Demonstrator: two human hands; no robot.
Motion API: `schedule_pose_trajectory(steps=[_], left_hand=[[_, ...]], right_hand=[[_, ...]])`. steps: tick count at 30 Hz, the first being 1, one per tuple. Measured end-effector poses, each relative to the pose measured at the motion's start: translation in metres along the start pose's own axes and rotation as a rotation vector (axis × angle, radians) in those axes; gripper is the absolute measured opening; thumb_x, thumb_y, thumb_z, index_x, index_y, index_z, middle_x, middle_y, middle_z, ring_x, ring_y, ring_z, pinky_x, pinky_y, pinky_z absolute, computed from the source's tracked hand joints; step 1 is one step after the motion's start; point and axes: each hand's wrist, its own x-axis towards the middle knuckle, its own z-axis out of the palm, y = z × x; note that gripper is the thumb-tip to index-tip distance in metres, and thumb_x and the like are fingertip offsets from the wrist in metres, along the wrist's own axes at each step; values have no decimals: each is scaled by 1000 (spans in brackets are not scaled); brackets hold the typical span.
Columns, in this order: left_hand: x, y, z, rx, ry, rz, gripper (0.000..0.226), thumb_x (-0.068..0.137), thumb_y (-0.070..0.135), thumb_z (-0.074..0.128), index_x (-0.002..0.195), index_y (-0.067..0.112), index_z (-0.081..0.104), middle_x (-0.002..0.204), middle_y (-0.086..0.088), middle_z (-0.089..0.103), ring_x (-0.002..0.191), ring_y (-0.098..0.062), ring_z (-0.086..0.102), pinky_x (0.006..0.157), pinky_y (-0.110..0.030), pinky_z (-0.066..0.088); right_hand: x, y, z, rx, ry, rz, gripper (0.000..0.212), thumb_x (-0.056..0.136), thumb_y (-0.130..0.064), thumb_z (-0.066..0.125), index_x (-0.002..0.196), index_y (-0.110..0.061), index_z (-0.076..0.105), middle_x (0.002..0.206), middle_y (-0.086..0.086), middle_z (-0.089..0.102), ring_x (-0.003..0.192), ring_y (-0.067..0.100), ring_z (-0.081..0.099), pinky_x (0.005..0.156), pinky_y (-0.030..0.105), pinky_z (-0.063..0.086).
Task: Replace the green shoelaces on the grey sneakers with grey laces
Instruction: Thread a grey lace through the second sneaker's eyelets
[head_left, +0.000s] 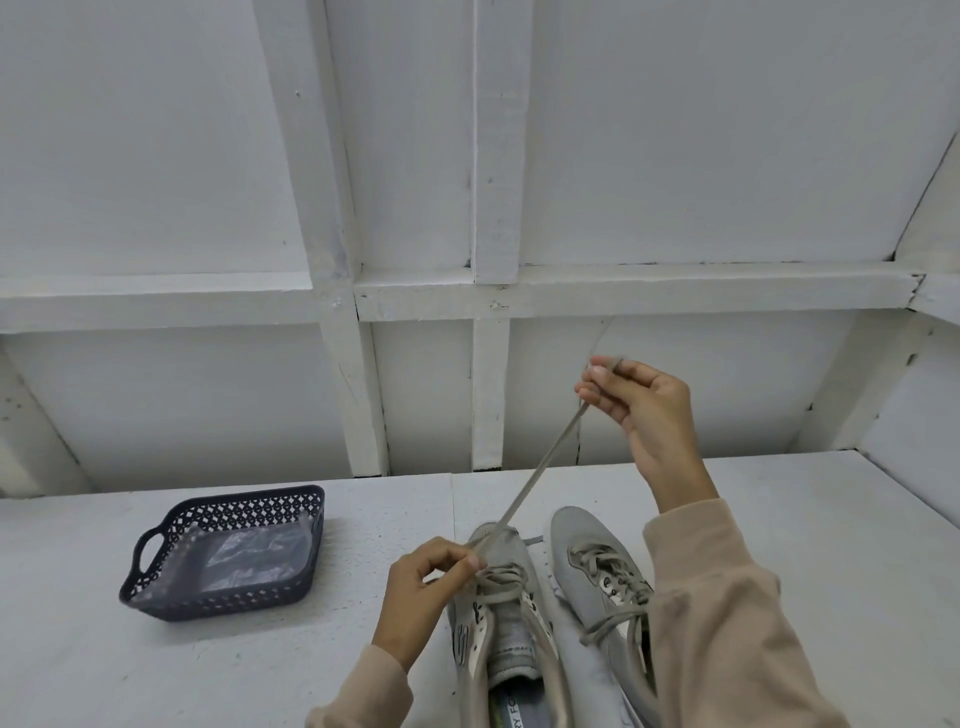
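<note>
Two grey sneakers stand side by side on the white table, toes pointing away from me. The left sneaker (506, 613) has a grey lace (540, 467) threaded through its lower eyelets. My left hand (426, 587) pinches that lace just above the eyelets. My right hand (639, 410) is raised above and beyond the shoes and pinches the lace's far end, so the lace runs taut between the hands. The right sneaker (592, 566) is laced in grey, its lace ends lying loose; my right sleeve hides its heel. No green lace shows.
A dark perforated plastic basket (171, 603) with handles sits on the table to the left, holding a clear plastic bag (249, 556). A white panelled wall with a ledge (623, 291) rises right behind the table.
</note>
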Motion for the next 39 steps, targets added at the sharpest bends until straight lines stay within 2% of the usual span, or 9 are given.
schedule_pose_trajectory(steps=[4,9,15,22,24,27,29,35,39], left_hand=[[-6,-9,-6,20,-17,-57,10,81,8,73,72,8,75,70,-3,66,63,-12,57,59,-18,45],[-14,-15,-15,-24,-24,-125,28,70,36,73,76,8,75,69,-14,64,59,-15,55,61,-26,48],[-14,-25,-21,-187,125,-328,12,87,7,66,99,8,67,64,-15,53,53,-26,59,58,-35,56],[-16,-56,-33,-173,248,-495,18,93,0,53,79,-4,63,64,-16,60,65,-32,61,54,-28,56],[-17,-64,-40,50,271,-451,22,91,3,57,70,6,64,69,-10,63,64,-26,63,56,-29,56],[-20,-57,-49,830,114,-296,22,87,32,60,65,33,58,94,12,55,93,-11,50,66,-26,42],[-16,-50,-52,1091,37,-285,16,85,46,55,71,38,53,106,17,48,107,-9,42,72,-26,39],[21,-36,-45,988,-39,-232,25,81,39,55,105,36,49,124,7,50,115,-16,43,84,-30,39],[55,-12,-6,844,-57,6,63,69,59,23,113,31,59,123,8,54,117,-17,45,91,-31,37]], right_hand=[[-3,7,-4,-110,-73,50,11,91,-7,62,96,2,68,72,10,67,60,19,67,59,23,57],[-1,11,-12,-184,-30,69,13,96,-11,58,98,-5,69,69,5,59,46,13,53,41,18,35],[1,24,-24,-320,-19,112,15,97,-18,56,96,-12,71,60,-2,47,39,8,29,38,15,21],[-5,46,-33,-423,-98,196,18,96,-20,59,93,-7,71,57,1,40,37,7,22,37,15,19],[-9,53,-34,-448,-137,232,21,95,-23,60,94,-5,70,55,0,43,38,7,22,37,16,18],[-13,62,-34,-455,-156,263,23,95,-26,61,95,-6,71,55,-2,46,36,7,25,37,17,19],[-15,67,-32,-453,-161,280,22,94,-27,61,95,-7,71,54,-2,48,35,7,29,37,16,21],[-21,75,-32,-450,-193,303,25,94,-27,61,96,-4,71,56,0,51,36,8,33,36,16,23],[-24,77,-33,-447,-194,315,25,95,-26,61,97,-3,71,58,1,51,38,9,35,37,17,22]])
